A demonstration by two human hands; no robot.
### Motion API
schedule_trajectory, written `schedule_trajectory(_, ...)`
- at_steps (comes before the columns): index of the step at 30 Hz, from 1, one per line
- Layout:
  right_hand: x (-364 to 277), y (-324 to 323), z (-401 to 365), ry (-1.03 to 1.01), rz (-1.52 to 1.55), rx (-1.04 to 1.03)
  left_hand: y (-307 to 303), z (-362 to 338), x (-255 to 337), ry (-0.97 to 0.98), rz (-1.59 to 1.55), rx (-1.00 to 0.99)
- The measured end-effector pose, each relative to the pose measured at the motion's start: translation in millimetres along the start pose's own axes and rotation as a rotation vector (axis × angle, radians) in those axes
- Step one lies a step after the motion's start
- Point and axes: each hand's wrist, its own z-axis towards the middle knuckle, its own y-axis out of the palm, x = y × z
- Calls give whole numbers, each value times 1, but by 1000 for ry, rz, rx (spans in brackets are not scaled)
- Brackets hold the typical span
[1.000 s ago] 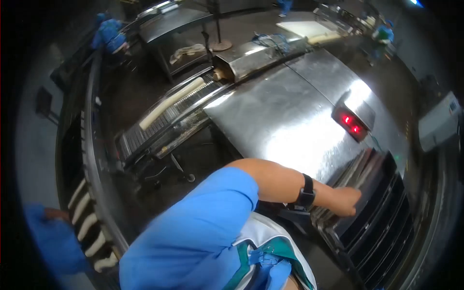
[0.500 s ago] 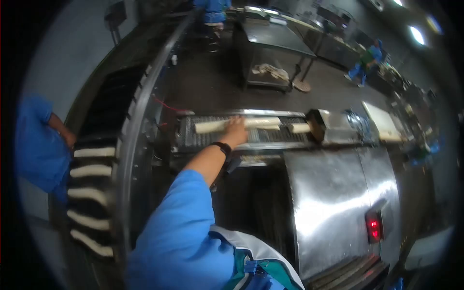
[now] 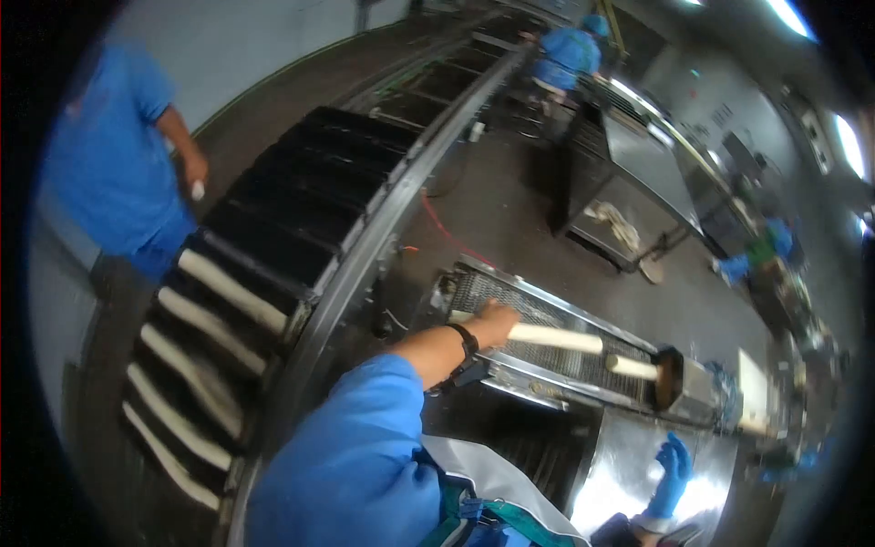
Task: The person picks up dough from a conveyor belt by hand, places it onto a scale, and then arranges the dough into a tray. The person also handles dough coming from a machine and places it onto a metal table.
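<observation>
My left hand (image 3: 494, 324), bare with a dark watch at the wrist, is closed around a long pale dough roll (image 3: 556, 338) on a wire mesh conveyor (image 3: 524, 305). One end of this roll sticks out past each side of the hand. A second dough roll (image 3: 632, 367) lies on the mesh behind it, close to the outlet of a metal machine (image 3: 682, 387). My right hand (image 3: 674, 468), in a blue glove, is raised over a shiny steel cover (image 3: 629, 451); its fingers are extended and it holds nothing.
At left, several dough strips (image 3: 187, 369) lie in dark trough-like trays (image 3: 301, 196) along a metal rail (image 3: 415, 182). A co-worker in blue (image 3: 118, 164) stands beside them. Farther off are a steel table (image 3: 643, 164), a cloth (image 3: 615, 223) on its lower shelf, and another worker (image 3: 567, 59).
My view has swung left and tilted. The left hand, with the dough roll, is nearer the trays. The gloved right hand has come into view. The co-worker's hand has lifted off the trays.
</observation>
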Motion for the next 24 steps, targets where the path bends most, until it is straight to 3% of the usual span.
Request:
schedule_trajectory(2,8,40,31,25,-17,-211,-9,-10,13,-42,-162,289)
schedule_trajectory(4,16,89,63,5,26,-312,-52,-5,24,-239,-566,334)
schedule_trajectory(6,64,109,107,0,-14,-536,-117,-24,42,-354,-876,374)
schedule_trajectory(7,105,119,138,-90,-166,-567,-128,-33,38,-322,-978,531)
schedule_trajectory(9,132,128,171,-152,-166,-575,-176,-78,52,-350,-1033,742)
schedule_trajectory(10,197,125,225,-227,-436,-642,-193,-99,56,-345,-1059,796)
schedule_trajectory(12,212,150,245,-306,-527,-517,-224,-143,54,-270,-964,1164)
schedule_trajectory(13,208,159,247,-248,-610,-528,-237,-167,59,-318,-858,1243)
schedule_trajectory(15,242,173,290,-288,-884,-772,-254,-218,64,-503,-665,1444)
schedule_trajectory(16,259,171,305,-310,-966,-904,-256,-238,66,-631,-597,1560)
schedule_trajectory(17,261,175,299,-388,-871,-867,-251,-256,58,-714,-493,1609)
schedule_trajectory(20,218,176,257,-530,-1128,-722,-203,-312,-12,-986,-246,1735)
schedule_trajectory(23,238,201,255,-760,-1363,-581,-136,-374,-83,-1228,-317,1689)
schedule_trajectory(24,223,210,246,-711,-1313,-636,-119,-388,-93,-1274,-365,1663)
